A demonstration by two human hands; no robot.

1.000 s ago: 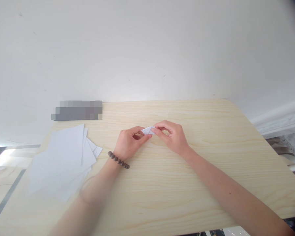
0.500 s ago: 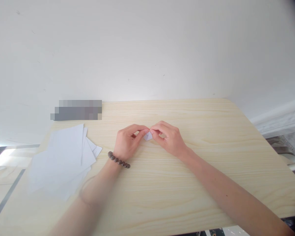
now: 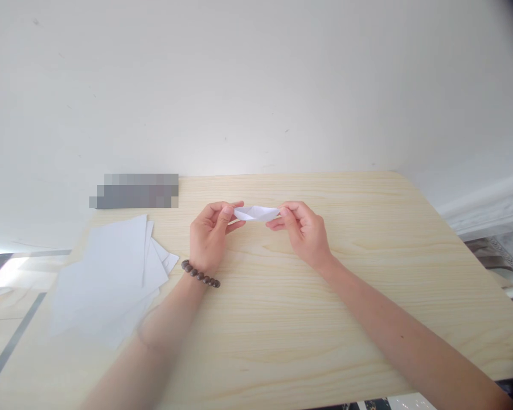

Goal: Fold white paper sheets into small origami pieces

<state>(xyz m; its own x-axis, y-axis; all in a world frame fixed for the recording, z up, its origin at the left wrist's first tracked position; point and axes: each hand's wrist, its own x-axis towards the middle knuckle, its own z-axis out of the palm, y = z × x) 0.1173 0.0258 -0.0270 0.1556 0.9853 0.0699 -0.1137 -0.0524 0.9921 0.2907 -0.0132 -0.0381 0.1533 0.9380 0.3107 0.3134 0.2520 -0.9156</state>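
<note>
A small folded white paper shape (image 3: 257,213), long and pointed like a boat, is held above the light wooden table (image 3: 367,273). My left hand (image 3: 209,236) pinches its left tip between thumb and fingers; a dark bead bracelet (image 3: 200,275) circles that wrist. My right hand (image 3: 304,230) pinches the right tip. Both hands are closed on the paper, which stretches flat between them.
A loose pile of white paper sheets (image 3: 111,273) lies on the table's left part. A grey blurred object (image 3: 134,191) sits at the back left edge against the white wall. The table's right edge drops off near a white ledge (image 3: 487,208).
The hands were close together over a small bunched paper piece; they have moved apart and slightly up, and the paper now shows drawn out into a long boat-like shape.
</note>
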